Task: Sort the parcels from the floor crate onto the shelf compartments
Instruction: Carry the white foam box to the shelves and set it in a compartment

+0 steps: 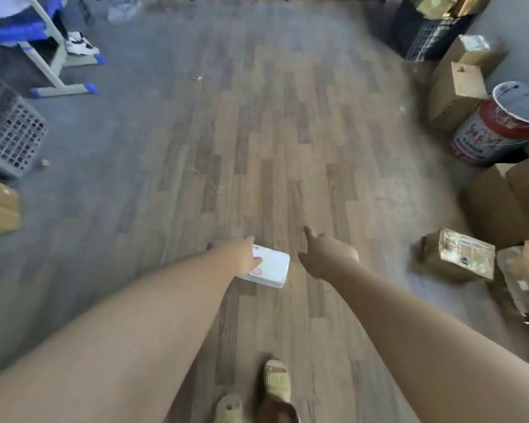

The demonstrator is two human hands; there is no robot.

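Left hand grips a white parcel over the wood floor, its red and blue label print too blurred to read. Right hand is empty, forefinger out. Paint can right: red lettering, illegible.

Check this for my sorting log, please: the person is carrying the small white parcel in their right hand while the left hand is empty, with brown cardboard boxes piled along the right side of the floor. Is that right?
Not quite: the hands are swapped. The head view shows the small white parcel held in the left hand, while the right hand is empty, one of its fingers pointing forward. The brown cardboard boxes are indeed piled along the right side of the floor.
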